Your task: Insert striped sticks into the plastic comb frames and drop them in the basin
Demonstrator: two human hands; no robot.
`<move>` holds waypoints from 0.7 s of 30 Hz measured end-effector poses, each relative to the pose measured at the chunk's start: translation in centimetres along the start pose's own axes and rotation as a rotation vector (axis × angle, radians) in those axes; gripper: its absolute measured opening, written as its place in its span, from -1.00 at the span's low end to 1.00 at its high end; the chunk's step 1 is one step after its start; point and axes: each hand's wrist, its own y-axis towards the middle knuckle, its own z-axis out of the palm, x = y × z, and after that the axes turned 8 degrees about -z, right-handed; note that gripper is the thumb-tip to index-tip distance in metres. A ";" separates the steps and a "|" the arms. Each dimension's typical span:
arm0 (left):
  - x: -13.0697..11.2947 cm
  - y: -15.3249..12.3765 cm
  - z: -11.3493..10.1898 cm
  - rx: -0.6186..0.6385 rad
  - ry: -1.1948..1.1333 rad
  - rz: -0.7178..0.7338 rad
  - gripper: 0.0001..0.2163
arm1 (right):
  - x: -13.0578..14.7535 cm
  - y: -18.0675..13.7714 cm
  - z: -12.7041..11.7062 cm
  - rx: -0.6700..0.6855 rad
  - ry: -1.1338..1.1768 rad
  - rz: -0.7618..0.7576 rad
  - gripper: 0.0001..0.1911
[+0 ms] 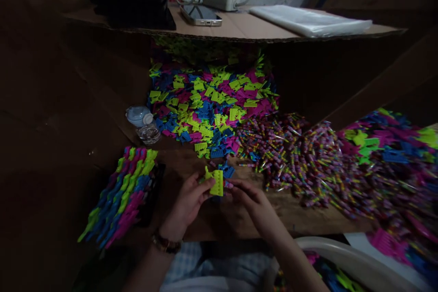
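Note:
My left hand (189, 203) and my right hand (252, 201) meet just above the near edge of a wooden table (301, 219). Between their fingertips is a small yellow-green plastic comb piece (216, 181), pinched by the left fingers on its left side. The right fingers are curled against its right side, where something small and pink shows; what it is I cannot make out. A watch sits on my left wrist (166, 243).
A big heap of yellow, blue and pink comb pieces (208, 100) lies behind, several thin multicoloured sticks (297, 155) to the right, neat stacked rows of pieces (123, 191) at left. A small bottle (143, 123), a phone (201, 15) and a white basin rim (342, 255) are nearby.

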 end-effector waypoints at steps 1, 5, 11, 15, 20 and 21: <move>0.1 -0.1 0.2 0.002 0.014 0.007 -0.63 | 0.0 -0.1 0.0 -0.020 0.025 0.017 -0.68; 0.3 -0.5 0.3 0.010 0.059 -0.004 -0.65 | -0.1 -0.4 0.1 -0.007 0.118 0.042 -0.65; -0.4 -1.3 -0.2 0.034 0.193 -0.060 -0.58 | 0.4 -0.8 -0.8 0.150 0.057 -0.007 -0.70; -0.6 -1.8 0.0 -0.014 0.304 -0.058 -0.58 | 0.7 -1.4 -1.2 0.238 -0.137 -0.161 -0.82; 0.6 -1.1 -0.7 -0.104 0.516 -0.002 -0.60 | -0.8 -1.7 -0.8 0.246 -0.490 -0.376 -0.87; 1.0 -0.8 -1.1 -0.127 0.571 0.023 -0.62 | -1.4 -1.6 -0.6 0.245 -0.573 -0.391 -0.87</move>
